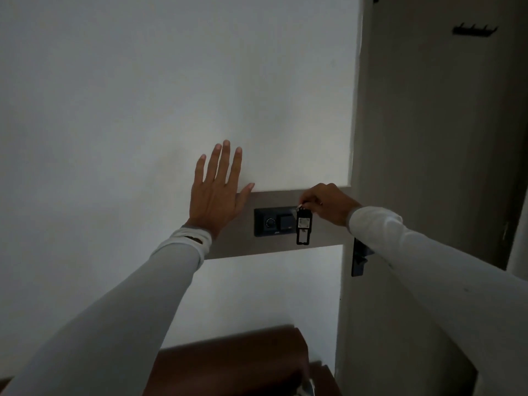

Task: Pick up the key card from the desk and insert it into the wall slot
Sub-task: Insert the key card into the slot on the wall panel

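Note:
My right hand (328,202) pinches the ring of a black key card tag (303,227), which hangs straight down in front of the right end of a dark wall panel (274,225). That panel has a round dial and a square switch; the slot itself I cannot make out. My left hand (218,192) lies flat on the white wall left of the panel, fingers spread, holding nothing.
The panel sits on a grey strip (251,201) across the white wall. A door with a dark handle (360,260) is at the right, with a coat hook rack (474,30) higher up. Brown wooden furniture (234,364) stands below. The room is dim.

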Demonstrator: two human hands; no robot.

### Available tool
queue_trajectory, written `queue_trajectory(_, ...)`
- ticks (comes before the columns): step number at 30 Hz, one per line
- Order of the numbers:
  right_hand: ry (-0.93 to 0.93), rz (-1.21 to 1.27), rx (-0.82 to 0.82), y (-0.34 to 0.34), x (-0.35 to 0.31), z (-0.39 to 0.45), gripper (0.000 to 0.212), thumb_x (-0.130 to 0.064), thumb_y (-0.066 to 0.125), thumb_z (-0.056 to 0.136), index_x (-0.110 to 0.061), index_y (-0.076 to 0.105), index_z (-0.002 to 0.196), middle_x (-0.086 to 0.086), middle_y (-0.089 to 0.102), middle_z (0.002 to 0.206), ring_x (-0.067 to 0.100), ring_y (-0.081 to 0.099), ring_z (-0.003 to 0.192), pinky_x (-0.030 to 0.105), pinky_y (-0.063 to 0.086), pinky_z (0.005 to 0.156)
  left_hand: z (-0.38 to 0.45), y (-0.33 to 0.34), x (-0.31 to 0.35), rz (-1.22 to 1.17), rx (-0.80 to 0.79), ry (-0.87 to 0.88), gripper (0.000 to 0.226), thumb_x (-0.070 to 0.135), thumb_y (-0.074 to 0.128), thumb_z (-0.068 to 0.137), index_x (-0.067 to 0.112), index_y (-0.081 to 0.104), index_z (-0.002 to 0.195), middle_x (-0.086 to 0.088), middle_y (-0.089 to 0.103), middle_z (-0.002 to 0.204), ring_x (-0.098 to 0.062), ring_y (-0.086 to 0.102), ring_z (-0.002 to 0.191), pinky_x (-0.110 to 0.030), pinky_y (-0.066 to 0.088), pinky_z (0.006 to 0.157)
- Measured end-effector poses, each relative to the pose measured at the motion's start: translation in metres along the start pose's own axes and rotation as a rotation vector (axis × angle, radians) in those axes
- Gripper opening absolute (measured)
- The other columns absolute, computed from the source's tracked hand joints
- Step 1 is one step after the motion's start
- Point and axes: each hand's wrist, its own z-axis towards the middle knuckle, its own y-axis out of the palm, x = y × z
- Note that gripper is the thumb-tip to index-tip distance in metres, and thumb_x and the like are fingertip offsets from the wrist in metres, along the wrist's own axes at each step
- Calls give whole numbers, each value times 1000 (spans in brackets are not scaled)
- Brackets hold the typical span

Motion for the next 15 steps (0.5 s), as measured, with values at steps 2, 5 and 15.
queue_trajectory(2, -21, 5, -5, 10, 20, 21, 18, -10, 56, 94, -7, 73, 100, 13, 74, 99, 26, 65, 92, 34, 50, 83, 13, 27, 6, 19, 8, -17, 70, 50, 41, 115, 4, 31, 167, -26, 29, 173, -40, 31, 161, -61, 32, 130)
queue_trajectory(5, -51, 9, -20, 22, 47, 52, 19, -10, 53, 96, -6, 70, 103, 15, 73, 104, 29, 65, 97, 41, 52, 90, 33, 66, 12, 28, -12, -23, 71, 50, 41, 116, 6, 25, 169, -25, 23, 175, -40, 25, 163, -60, 27, 132)
queue_trajectory(15, -225, 39, 43, 50, 107, 141, 16, -9, 55, 95, -8, 69, 102, 11, 74, 101, 25, 66, 94, 25, 44, 80, 121, 173, 18, 93, 74, 15, 69, 49, 26, 115, 8, 22, 170, -24, 22, 176, -41, 23, 164, -62, 25, 132)
